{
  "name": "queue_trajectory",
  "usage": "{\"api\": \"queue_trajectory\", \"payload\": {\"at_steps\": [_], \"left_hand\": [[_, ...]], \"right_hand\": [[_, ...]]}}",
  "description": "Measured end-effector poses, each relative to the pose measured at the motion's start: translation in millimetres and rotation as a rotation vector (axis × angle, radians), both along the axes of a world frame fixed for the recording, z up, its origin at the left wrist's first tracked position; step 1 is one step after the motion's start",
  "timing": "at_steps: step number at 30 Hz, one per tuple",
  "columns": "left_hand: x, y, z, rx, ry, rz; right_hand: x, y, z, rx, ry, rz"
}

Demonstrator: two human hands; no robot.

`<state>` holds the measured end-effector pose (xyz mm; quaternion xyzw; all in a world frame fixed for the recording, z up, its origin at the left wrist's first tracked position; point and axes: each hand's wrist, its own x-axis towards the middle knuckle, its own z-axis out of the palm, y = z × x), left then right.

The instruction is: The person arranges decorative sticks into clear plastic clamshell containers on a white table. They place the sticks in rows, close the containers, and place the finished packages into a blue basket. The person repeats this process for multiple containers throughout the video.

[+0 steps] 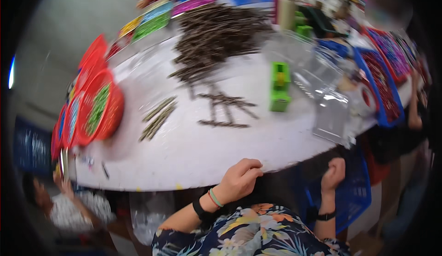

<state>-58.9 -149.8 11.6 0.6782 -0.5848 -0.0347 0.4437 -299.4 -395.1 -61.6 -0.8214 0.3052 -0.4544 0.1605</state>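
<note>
On the desk [156, 166], the nearest brown stick [223, 124] is laid crosswise, ahead of the left grip [238, 180], the nearer hand. This and the right grip [333, 175] are curled; whether anything is held cannot be told.

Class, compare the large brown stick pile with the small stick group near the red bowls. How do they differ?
The large pile has far more sticks than the small group. The pile is heaped and overlapping; the group lies roughly side by side. The pile looks darker brown, the group lighter. Both are slender sticks on the white table.
</note>
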Motion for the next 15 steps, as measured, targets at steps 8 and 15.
{"api": "queue_trajectory", "payload": {"at_steps": [8,15], "left_hand": [[80,147,19,-0.182,-0.2,0.739],[71,326,4,-0.614,0.201,1.556]], "right_hand": [[100,90,48,0.0,-0.008,0.553],[153,129,52,0.055,0.048,0.907]]}}
